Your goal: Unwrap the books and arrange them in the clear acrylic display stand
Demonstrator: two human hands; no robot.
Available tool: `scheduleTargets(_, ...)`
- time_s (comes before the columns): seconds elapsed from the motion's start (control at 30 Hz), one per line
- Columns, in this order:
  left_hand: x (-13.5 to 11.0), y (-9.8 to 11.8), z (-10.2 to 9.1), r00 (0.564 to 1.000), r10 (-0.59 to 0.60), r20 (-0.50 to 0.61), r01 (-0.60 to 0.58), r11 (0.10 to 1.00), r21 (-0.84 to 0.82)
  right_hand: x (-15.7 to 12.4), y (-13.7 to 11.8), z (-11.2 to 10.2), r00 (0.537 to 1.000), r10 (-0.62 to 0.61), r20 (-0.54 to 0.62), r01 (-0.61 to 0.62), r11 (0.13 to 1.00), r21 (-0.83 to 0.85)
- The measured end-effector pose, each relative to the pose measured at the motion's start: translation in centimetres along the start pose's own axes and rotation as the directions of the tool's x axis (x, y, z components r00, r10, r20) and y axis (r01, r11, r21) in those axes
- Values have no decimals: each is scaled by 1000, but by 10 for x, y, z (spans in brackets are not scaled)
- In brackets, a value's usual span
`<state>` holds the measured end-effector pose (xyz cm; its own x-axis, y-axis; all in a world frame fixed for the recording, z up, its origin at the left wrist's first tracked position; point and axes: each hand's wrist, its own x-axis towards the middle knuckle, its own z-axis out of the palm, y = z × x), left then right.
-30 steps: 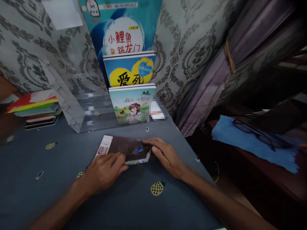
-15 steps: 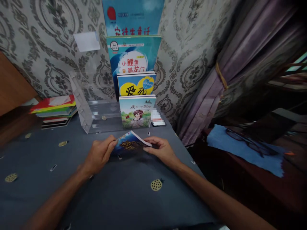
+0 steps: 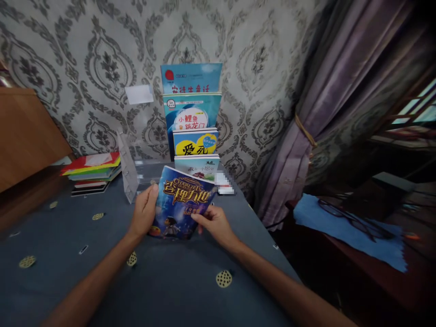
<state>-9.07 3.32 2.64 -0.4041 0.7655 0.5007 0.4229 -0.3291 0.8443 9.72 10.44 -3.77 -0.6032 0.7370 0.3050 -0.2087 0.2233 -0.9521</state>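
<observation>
Paperback in dark blue with gold lettering (image 3: 182, 206), clamped between the person's left hand (image 3: 143, 211) and right hand (image 3: 218, 225), tilts before a clear plastic rack (image 3: 128, 170), partly hiding a pale-blue picture book (image 3: 197, 168) there

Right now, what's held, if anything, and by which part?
A blue book, cover showing: the left hand grips its left edge, and the right hand pinches its lower right edge, thumb on the front cover.
</observation>
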Motion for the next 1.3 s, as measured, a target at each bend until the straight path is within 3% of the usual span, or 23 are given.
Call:
scheduleTargets(0.13, 1, -19, 20, 984, -150, -94, 129, 972, -197, 4, -15, -17, 998, -13, -57, 8, 997, -77)
scheduleTargets(0.27, -5, -34, 37, 951, -247, -185, 204, 953, -225, 7, -12, -30, 993, -65, -98, 45, 980, -196)
scheduleTargets(0.37, -15, -47, 44, 957, -287, -52, 261, 924, -280, 2, 0, -32, 984, -111, -139, 75, 967, -242)
scheduleTargets(0.5, -27, -65, 45, 912, -391, 124, 410, 858, -311, -8, 13, -29, 981, -94, -168, 43, 958, -282)
scheduleTargets(0.77, -24, -68, 39, 842, -488, 230, 529, 831, -174, -13, 19, -33, 992, -17, -127, -27, 941, -338)
scheduleTargets(0.93, -24, -72, 41, 851, -465, 245, 512, 838, -188, -11, 22, -36, 995, 24, -99, -56, 940, -336)
scheduleTargets(1.1, -13, -67, 38, 892, -420, 169, 451, 855, -257, -10, 20, -36, 998, 20, -55, -32, 972, -233)
scheduleTargets(1.2, 0, -47, 33, 955, -292, 55, 293, 892, -343, -10, 20, -38, 999, 28, -33, -35, 975, -220)
scheduleTargets(1.3, 10, -21, 30, 988, -151, -39, 126, 919, -374, -10, 12, -43, 1000, -15, -11, 10, 935, -354)
